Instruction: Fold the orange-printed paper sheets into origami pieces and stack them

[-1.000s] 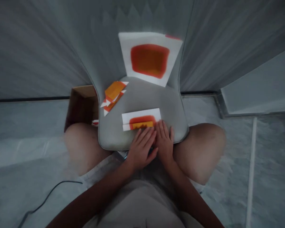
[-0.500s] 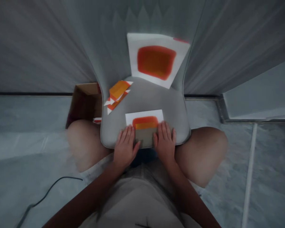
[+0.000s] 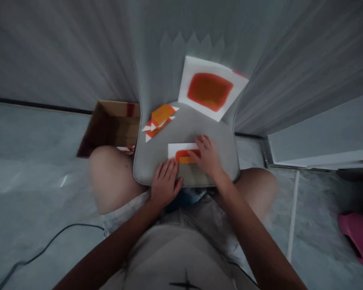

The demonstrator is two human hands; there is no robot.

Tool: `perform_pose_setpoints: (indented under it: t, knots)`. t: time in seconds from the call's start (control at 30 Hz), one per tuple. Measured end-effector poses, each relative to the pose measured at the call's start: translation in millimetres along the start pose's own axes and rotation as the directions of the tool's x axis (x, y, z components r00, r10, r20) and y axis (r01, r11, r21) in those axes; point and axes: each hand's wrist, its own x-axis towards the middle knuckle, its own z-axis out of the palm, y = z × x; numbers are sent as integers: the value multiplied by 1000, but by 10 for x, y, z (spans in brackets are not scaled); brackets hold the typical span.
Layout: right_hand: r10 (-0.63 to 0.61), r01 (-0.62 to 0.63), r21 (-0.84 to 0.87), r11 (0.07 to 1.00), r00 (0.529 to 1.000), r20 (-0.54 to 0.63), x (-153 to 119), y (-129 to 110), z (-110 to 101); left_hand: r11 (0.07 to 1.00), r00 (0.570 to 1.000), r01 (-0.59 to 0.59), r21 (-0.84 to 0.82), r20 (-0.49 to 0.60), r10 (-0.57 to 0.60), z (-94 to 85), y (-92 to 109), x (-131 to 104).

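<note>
A sheet of paper [image 3: 184, 146], white with an orange-red painted patch, lies partly folded on the grey chair seat near its front edge. My left hand [image 3: 165, 181] rests flat at the paper's lower left corner, fingers stretched out. Over its right side lies my right hand [image 3: 208, 157], with fingers spread and covering that end of the paper. Folded orange and white paper pieces [image 3: 160, 119] sit on the seat's left side. A larger white sheet [image 3: 210, 90] with a red-orange square leans against the chair's backrest.
The grey chair [image 3: 157, 157] stands between my knees, its back toward a grey curtain. An open cardboard box [image 3: 109, 129] is on the floor at left. A dark cable [image 3: 48, 251] runs along the floor at lower left. Something pink [image 3: 358, 237] stands at far right.
My right hand has moved up and left onto the paper's right side. My left hand stays at the lower left corner. The view has shifted, showing more of the box and the pink thing.
</note>
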Motion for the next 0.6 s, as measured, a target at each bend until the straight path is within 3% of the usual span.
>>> perform_pose_setpoints:
  t: [0.13,0.33,0.43,0.53,0.6]
  knots:
    - [-97,90,53,995,984,151,233,103,-43,999,1000,23,-32,-18,-24,-18,33,6]
    - [-140,138,21,990,984,107,46,136,-157,990,987,113,-86,-104,-121,-23,110,19]
    - [-131,130,25,991,990,44,-75,120,-193,988,981,65,-140,-174,-89,-51,173,-6]
    - [-81,82,47,996,997,-6,-175,103,-244,983,989,4,-183,-145,-31,-88,240,-15]
    - [-26,24,91,996,999,22,-236,90,-303,980,994,26,-198,-95,-46,-103,277,12]
